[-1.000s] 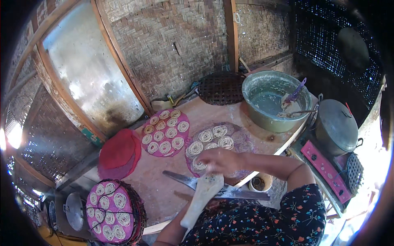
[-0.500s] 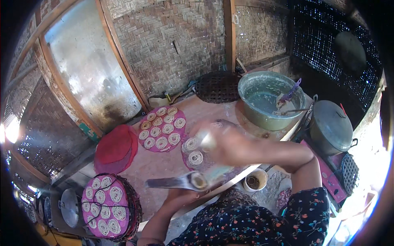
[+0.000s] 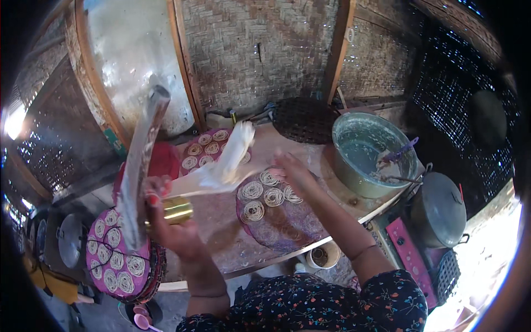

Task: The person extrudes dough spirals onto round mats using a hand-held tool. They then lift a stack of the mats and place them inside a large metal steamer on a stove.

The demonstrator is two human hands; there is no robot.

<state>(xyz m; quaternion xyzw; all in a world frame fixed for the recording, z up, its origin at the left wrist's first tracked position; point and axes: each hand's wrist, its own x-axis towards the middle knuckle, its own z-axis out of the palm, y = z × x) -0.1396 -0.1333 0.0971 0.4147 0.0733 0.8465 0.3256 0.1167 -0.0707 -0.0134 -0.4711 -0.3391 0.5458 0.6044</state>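
Observation:
My left hand (image 3: pixel 176 235) is closed around a hinged wooden press (image 3: pixel 141 171), raised above the table's left part. One wooden arm points steeply up, while the other, with a whitish coated end (image 3: pixel 235 155), reaches right and is smeared by motion. A gold metal cylinder (image 3: pixel 178 212) shows beside my fingers. My right hand (image 3: pixel 293 172), apparently empty with its fingers apart, hovers over the far edge of a round purple mat (image 3: pixel 276 229). Several pale coiled strand nests (image 3: pixel 274 197) lie on that mat's far part; its near part bears faint rings.
Behind the press, another mat of nests (image 3: pixel 212 147) is partly hidden. Nearer left stands a tied stack topped with nests (image 3: pixel 116 252). A green basin (image 3: pixel 362 185) with a purple-handled utensil (image 3: pixel 398 151) sits at right, near a lidded pot (image 3: pixel 440 207). A pail (image 3: pixel 323 255) stands below the table edge.
The press has risen from the near table edge in my left hand and its arms now spread apart. My right hand has drawn clear of the nests. The whole view has shifted.

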